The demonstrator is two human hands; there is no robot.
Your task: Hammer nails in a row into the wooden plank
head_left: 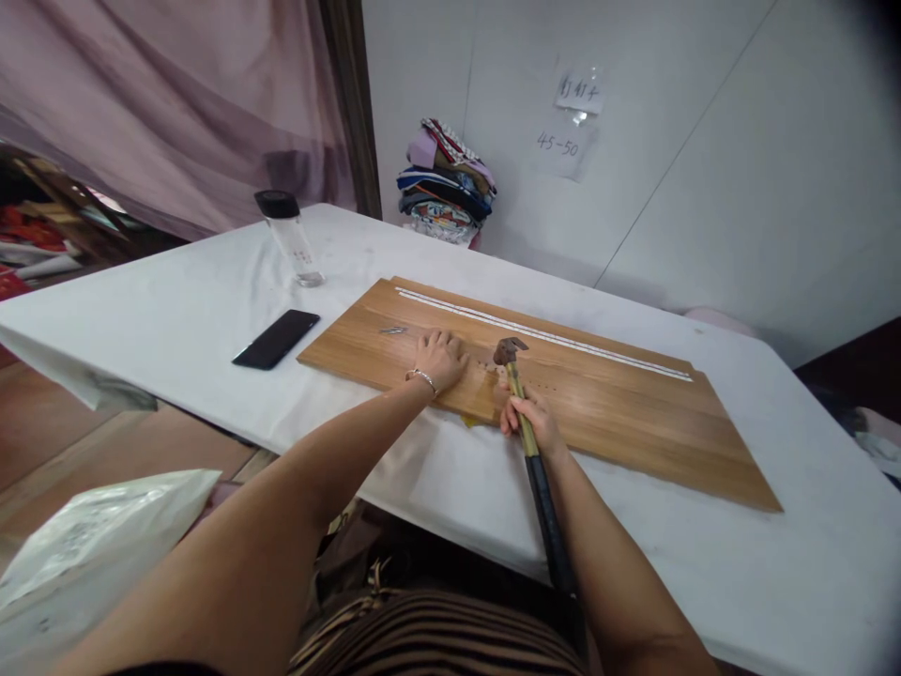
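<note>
My right hand (533, 419) is closed round the yellow shaft of a claw hammer (539, 479), well above its black grip. The rusty hammer head is raised over the near half of a brown wooden board (633, 422). My left hand (440, 360) rests palm down on the board, fingers stretched forward and slightly bent. A few loose nails (392, 330) lie to the left of that hand. Small dark dots run in a short row on the wood, right of the hammer head; I cannot tell whether they are nail heads or holes.
Two long white strips (545, 333) lie along the board's far side. On the white-covered table (204, 282) are a black phone (277, 339) and a clear bottle with a black lid (290, 238). Folded clothes (447, 188) are stacked by the wall. A white bag (105, 535) is at lower left.
</note>
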